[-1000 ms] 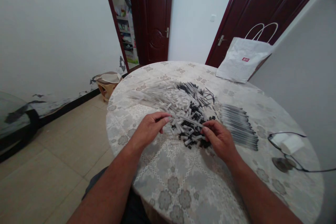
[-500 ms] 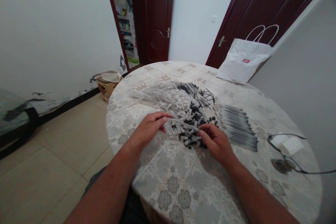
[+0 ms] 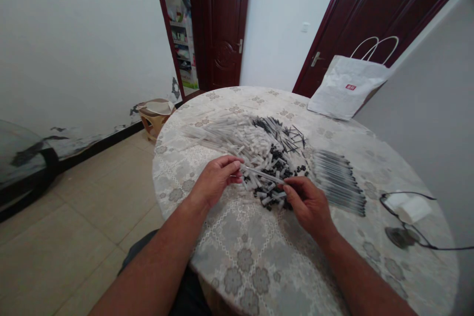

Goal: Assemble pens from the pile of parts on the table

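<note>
A slim clear pen barrel [image 3: 263, 174] is held level over a pile of pen parts. Its left end meets the thumb and index finger of my left hand [image 3: 216, 178], pinched closed with the other fingers loosely curled. On the barrel's right end, the thumb and fingers of my right hand [image 3: 309, 202] are closed. Beneath it lie small black caps [image 3: 276, 158] and short whitish sleeves [image 3: 257, 140], mixed together. Long clear tubes [image 3: 213, 133] fan out behind my left hand. Thin dark refills [image 3: 285, 133] lie loose at the far side of the pile.
A row of similar pens [image 3: 338, 182] with dark ends lies right of the pile. Eyeglasses [image 3: 409, 224], a white paper roll [image 3: 413, 207] and a dark round object [image 3: 398, 237] sit on the right of the round table [image 3: 255, 247]. A white paper bag [image 3: 346, 86] stands behind.
My left index finger, stretched along the barrel before, is now more bent against the thumb. My right hand keeps its hold on the barrel. The whole view has shifted slightly.
</note>
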### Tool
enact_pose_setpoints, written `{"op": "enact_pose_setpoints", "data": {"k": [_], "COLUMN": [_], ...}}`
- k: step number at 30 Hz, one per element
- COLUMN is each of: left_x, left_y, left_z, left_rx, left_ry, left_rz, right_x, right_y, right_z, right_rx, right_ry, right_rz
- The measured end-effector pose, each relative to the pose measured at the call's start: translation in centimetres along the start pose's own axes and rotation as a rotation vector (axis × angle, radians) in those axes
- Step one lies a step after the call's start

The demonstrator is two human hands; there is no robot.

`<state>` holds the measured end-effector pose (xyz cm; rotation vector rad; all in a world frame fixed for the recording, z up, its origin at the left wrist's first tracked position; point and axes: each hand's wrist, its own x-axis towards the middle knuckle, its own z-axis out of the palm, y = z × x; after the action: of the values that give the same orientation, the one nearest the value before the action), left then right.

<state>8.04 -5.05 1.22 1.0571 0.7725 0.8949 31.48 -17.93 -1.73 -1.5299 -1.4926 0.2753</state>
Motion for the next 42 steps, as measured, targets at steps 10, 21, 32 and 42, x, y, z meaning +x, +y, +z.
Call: {"op": "enact_pose_setpoints", "data": {"k": [10,21,32,42], "left_x": [0.0,-0.2,-0.9,-1.2], "left_y": [-0.7,-1.3,-0.7,-0.8], "left_z": [1.3,2.0,2.8,2.6], "left_rx": [-0.197,-0.229,-0.117,0.553], "left_ry": [0.102,0.125,0.079,-0.236], "left_rz": [-0.006,-0.006,0.019,0.112], "right_x": [0.3,-0.5,0.5,2.0], "right_y": [-0.6,-2.6,-2.2,-3.0], "right_z": [1.5,1.9,1.6,-1.0], "right_rx": [-0.357,-0.192,0.372,-0.311], "right_ry": [-0.027,-0.129,-0.253,-0.284], "right_rz": [-0.457,-0.179,0.323,-0.232]}}
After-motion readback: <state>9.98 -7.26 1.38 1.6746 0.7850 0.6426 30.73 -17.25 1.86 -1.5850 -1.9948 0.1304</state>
